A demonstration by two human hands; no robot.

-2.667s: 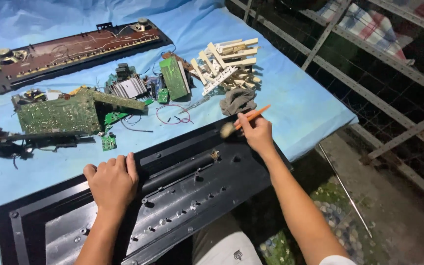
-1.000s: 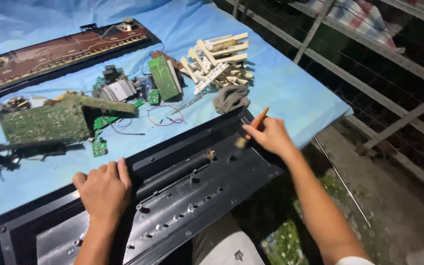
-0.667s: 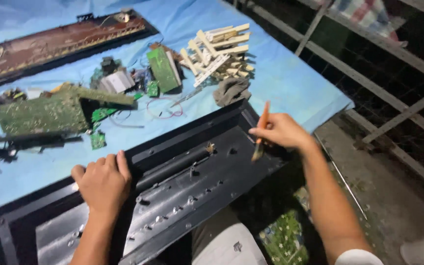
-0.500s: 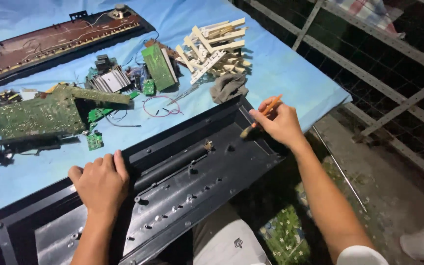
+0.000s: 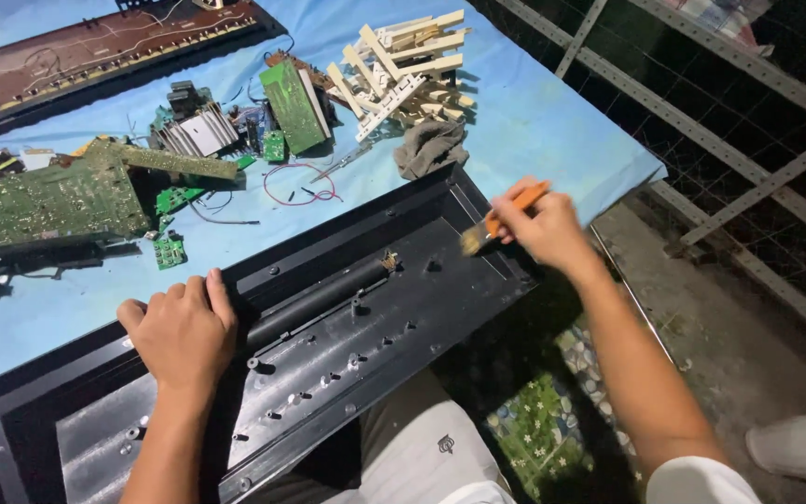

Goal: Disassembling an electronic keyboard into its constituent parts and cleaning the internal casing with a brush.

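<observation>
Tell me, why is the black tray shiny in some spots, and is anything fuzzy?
In the head view, overhead light glares grey off the long black plastic casing near the left hand; the bristles of the orange-handled paintbrush in the right hand look slightly motion-blurred; the ground beyond the pale blue tablecloth falls into dark shadow.

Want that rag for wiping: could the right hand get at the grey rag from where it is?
Probably yes. The right hand holds a brush, but the rag lies uncovered just beyond the black case, nothing between.
</observation>
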